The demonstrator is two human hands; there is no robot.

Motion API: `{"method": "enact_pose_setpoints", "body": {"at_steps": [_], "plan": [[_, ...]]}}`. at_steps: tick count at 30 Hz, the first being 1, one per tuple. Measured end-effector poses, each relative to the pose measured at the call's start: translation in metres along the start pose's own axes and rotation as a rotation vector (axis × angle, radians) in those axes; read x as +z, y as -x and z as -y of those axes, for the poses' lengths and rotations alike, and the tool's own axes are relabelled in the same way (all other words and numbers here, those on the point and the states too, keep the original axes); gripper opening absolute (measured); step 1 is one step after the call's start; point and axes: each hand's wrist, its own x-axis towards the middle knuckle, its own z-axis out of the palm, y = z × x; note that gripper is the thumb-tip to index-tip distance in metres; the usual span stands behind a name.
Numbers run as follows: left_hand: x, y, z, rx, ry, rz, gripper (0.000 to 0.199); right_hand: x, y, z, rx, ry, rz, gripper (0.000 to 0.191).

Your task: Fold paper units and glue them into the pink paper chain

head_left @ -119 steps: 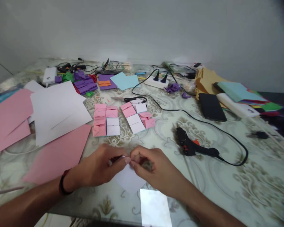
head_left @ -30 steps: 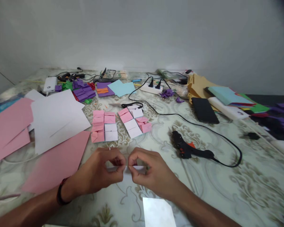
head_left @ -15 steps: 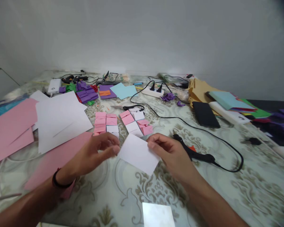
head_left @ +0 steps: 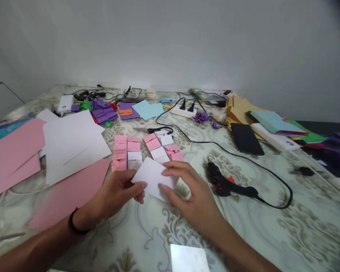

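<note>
A small white paper square [head_left: 150, 176] is pinched at its left corner between the thumb and fingers of my left hand [head_left: 121, 190]. My right hand [head_left: 187, 189] lies over the square's right side, its thumb and fingers spread and touching the paper. Just beyond are folded pink and white paper pieces in two groups, one on the left [head_left: 127, 153] and one on the right [head_left: 162, 146]. Another white square [head_left: 189, 258] lies on the patterned tablecloth [head_left: 147, 234] near the front edge.
Large white sheets [head_left: 73, 145] and pink sheets [head_left: 14, 156] lie at left. Scissors [head_left: 158, 130] sit behind the folded pieces. A black glue gun [head_left: 232, 185] with its cord, a black phone [head_left: 246, 139] and a power strip [head_left: 183, 111] are to the right and back.
My left hand has moved right and taken hold of the square's left corner. The square has shifted left and nearer upright to my view, and my right hand's fingers have spread across it.
</note>
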Motion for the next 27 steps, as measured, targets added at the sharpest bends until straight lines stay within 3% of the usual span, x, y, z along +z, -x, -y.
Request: {"method": "enact_pose_setpoints", "body": {"at_steps": [7,11,16,22,27], "plan": [[0.001,0.001,0.001,0.001,0.01,-0.011,0.026,0.009,0.008,0.003,0.118,-0.061,0.213,0.063],[0.003,0.003,-0.002,-0.003,0.038,0.033,0.021,0.007,0.008,0.01,0.305,-0.219,0.272,0.051],[0.0,0.006,-0.007,0.02,0.037,0.04,0.022,0.0,0.004,0.01,0.448,-0.383,0.253,0.036],[-0.002,0.008,-0.005,-0.011,0.193,-0.022,0.046,-0.004,0.0,0.008,0.476,-0.508,0.183,0.037],[0.0,0.006,-0.002,-0.032,0.155,0.015,0.046,0.0,0.001,0.007,0.481,-0.541,0.207,0.045]]}}
